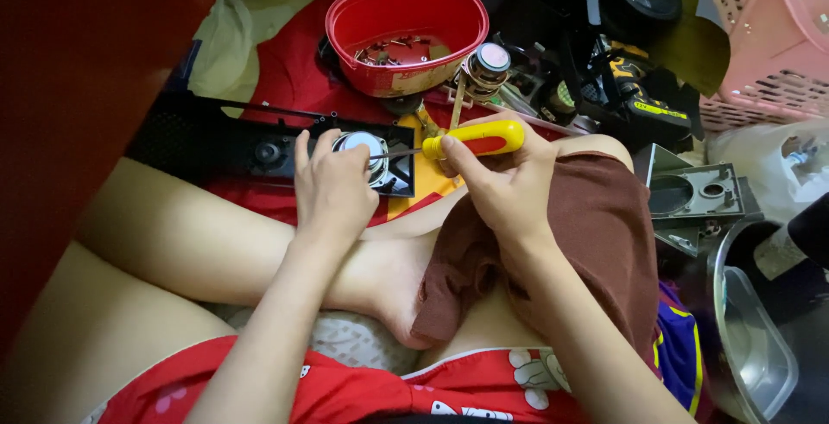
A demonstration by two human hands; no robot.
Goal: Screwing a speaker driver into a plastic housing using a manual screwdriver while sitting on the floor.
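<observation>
The right hand (pixel 505 186) grips a screwdriver (pixel 466 141), its tip at the speaker (pixel 363 146) on the black panel (pixel 216 143). The left hand (pixel 332 186) closes over the speaker. Behind, a red bowl (pixel 406 35) holds screws (pixel 397 48).

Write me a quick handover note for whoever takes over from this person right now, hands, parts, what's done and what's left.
Left hand: steadying the small round speaker mounted in the black panel, which lies across the legs.
Right hand: gripping the yellow and red screwdriver, its tip against the speaker's edge.
Nearby: red tub holding loose screws and small metal bits; another removed speaker beside it; grey plastic housing to the right.
Done: at least one speaker is already out, judging by the loose one.
Left: the speaker under the hands is still seated in the panel; which fasteners remain is hidden by the fingers.
</observation>
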